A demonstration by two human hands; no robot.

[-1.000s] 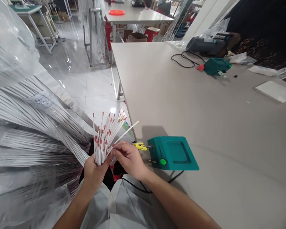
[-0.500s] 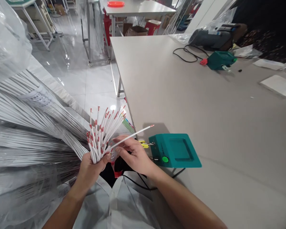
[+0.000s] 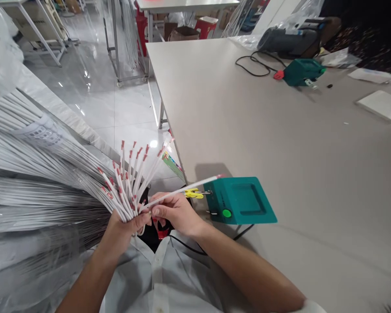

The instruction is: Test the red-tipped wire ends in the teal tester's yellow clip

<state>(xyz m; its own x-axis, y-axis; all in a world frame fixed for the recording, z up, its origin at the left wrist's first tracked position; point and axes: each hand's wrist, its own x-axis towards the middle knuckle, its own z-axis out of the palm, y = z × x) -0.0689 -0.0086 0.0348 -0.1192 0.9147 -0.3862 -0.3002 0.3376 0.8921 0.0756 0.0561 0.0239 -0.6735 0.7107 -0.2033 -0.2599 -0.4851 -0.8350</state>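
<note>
My left hand (image 3: 122, 230) is closed around a bundle of white cables (image 3: 130, 191) whose tips are red. The cable ends fan upward, some leaning left. One single cable (image 3: 189, 184) slants out to the right over my right hand (image 3: 176, 213). The thumb and fingers of that hand are pinched near this cable's base, close to my left thumb; the exact contact is partly hidden. Right of my hands, a green tester-like box (image 3: 241, 201) with a green button sits at the table edge. A yellow clip (image 3: 193, 194) is attached to its side, behind the single cable.
Long bundles of white cables (image 3: 45, 152), partly under clear plastic, fill the left side. The grey table (image 3: 280, 152) stretches to the right. Farther back on it are a second green box (image 3: 304, 73), a black cord (image 3: 252, 65) and a white block (image 3: 382, 105).
My right hand has closed in on my left hand, its fingers now pinched together. The bundle's ends have spread out to the left. The single cable's tip reaches farther right, in front of the green box.
</note>
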